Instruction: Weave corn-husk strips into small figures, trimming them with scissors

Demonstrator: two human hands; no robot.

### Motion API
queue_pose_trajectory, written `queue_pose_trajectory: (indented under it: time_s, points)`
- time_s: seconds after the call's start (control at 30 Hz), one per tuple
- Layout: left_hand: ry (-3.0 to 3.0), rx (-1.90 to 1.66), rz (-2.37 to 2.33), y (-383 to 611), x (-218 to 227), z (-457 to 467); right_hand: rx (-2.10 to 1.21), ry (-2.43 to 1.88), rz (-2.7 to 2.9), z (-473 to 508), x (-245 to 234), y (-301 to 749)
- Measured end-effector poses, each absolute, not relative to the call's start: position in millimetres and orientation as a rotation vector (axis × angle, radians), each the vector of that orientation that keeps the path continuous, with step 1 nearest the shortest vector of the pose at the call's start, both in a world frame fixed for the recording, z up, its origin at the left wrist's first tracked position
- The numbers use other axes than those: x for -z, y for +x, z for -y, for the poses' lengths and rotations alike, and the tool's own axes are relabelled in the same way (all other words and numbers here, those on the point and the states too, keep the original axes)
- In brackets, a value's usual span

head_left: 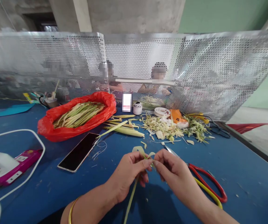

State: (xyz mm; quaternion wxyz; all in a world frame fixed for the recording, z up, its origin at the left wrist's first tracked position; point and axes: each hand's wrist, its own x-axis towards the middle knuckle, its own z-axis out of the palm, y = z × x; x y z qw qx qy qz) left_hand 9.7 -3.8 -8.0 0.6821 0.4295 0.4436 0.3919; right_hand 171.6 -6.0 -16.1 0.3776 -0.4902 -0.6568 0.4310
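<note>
Between my hands is a pale green strip of plant leaf (132,199), looped at the top, its long tail hanging down toward the table's near edge. My left hand (137,168) pinches it between thumb and fingers. From the other side, my right hand (167,165) pinches the looped end, the fingertips of both hands almost meeting. Scissors (208,179) with red and yellow handles lie partly under my right wrist. Ahead of my hands, a few larger husk-like leaves (129,131) rest on the blue table (47,186).
A red plastic bag (77,133) full of long strips stands left, behind a phone (79,152). Far left is a purple power strip (14,168) with a white cable. Plant scraps (162,127) and a tape roll (162,112) lie back right, before a perforated metal screen (143,56). People sit beyond it.
</note>
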Motion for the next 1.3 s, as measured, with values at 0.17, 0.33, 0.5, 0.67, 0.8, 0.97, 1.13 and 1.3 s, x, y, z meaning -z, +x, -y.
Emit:
queue_pose_trajectory:
  time_s: [0.17, 0.33, 0.5, 0.67, 0.8, 0.97, 1.13, 1.3]
  points:
    - [1.018, -0.862, -1.040, 10.4, 9.6, 3.7, -1.020, -1.274, 1.765, 6.7, 14.3, 174.1]
    - [1.031, -0.856, -1.065, 9.8, 7.2, 2.8, -1.139, -1.295, 1.788, 6.8, 9.9, 180.5]
    - [1.014, -0.892, -1.064, 8.1, 6.5, 2.9, -1.101, -1.293, 1.795, 6.5, 7.1, 183.6]
    - [0.989, -0.878, -1.033, 5.3, 4.6, 1.5, -1.006, -1.328, 1.833, 5.1, 1.6, 183.0]
    - [0.951, -0.867, -0.993, 3.0, 3.0, 0.3, -1.016, -1.314, 1.847, 4.8, -0.2, 181.4]
    - [0.961, -0.861, -1.009, 4.8, 3.9, 1.8, -0.849, -1.334, 1.913, 4.3, 6.8, 179.5]
    - [0.935, -0.870, -1.051, 8.6, 6.1, 3.2, -0.645, -1.272, 1.979, 5.1, 10.6, 179.9]
    - [0.845, -0.987, -0.986, 7.2, 6.7, 0.8, -0.296, -1.182, 1.892, 9.0, 11.7, 178.5]
